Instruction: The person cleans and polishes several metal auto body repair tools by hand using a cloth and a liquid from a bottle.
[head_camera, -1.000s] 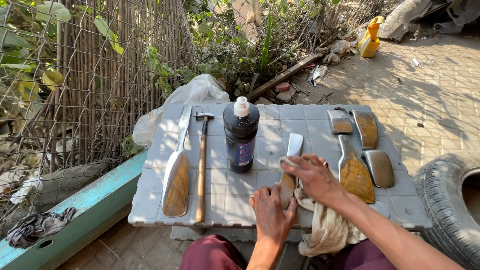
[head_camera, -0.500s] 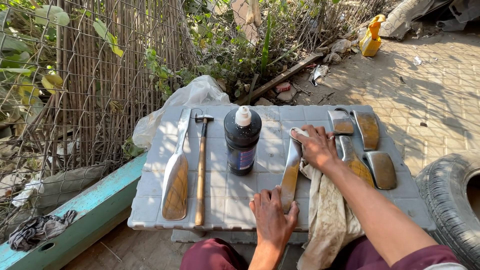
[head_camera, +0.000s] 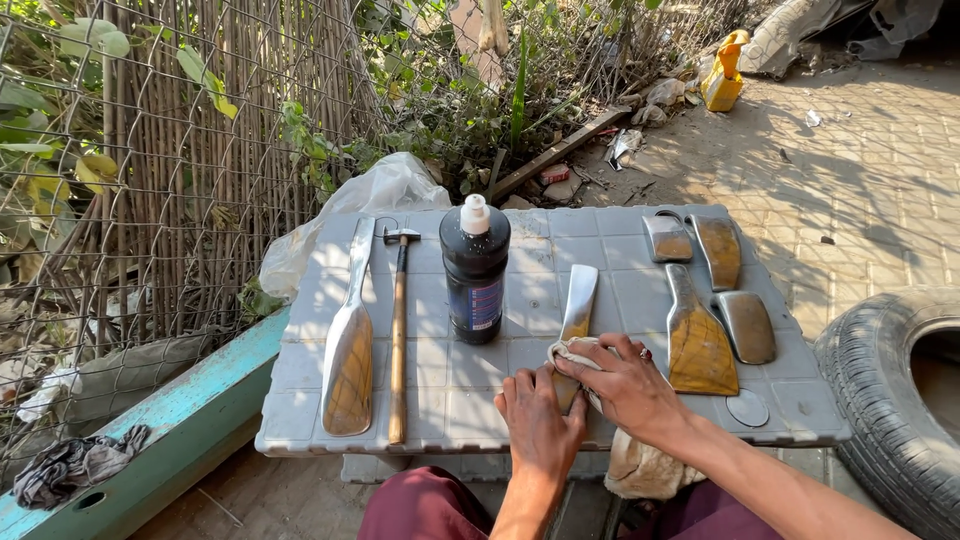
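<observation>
Steel, long and narrow, the spoon-shaped metal tool (head_camera: 577, 310) lies lengthwise on the middle of the grey tiled tabletop (head_camera: 620, 260), its bright upper end pointing away and its near end covered by both hands. The left hand (head_camera: 540, 425) lies palm down on the tool's near end, fingers curled over it, while the right hand (head_camera: 625, 385) presses a pale cloth (head_camera: 640, 465) against the same end, fingers bent and closed on the fabric; the rest of the cloth hangs over the near edge of the table. Just left of the tool stands a black plastic bottle (head_camera: 475, 270) with a white cap, upright. Further left lie a hammer (head_camera: 398, 330) with a wooden handle and, beside it, a long metal spoon tool (head_camera: 350, 345), both pointing away. To the right of the hands lies a cluster of flat rusty metal blocks (head_camera: 700, 300), some wedge-shaped, some rounded, close together but mostly apart. The table stands outdoors in strong sun on a brick-paved yard (head_camera: 850, 170). A wire mesh fence (head_camera: 150, 180) backed by reed stalks and green plants runs along the left, with a turquoise painted beam (head_camera: 170, 410) below it and a dark rag (head_camera: 75, 465) on that. A white plastic bag (head_camera: 385, 190) sits behind the table, a yellow container (head_camera: 722, 75) lies far back, and a black tyre (head_camera: 890, 400) rests at the right.
</observation>
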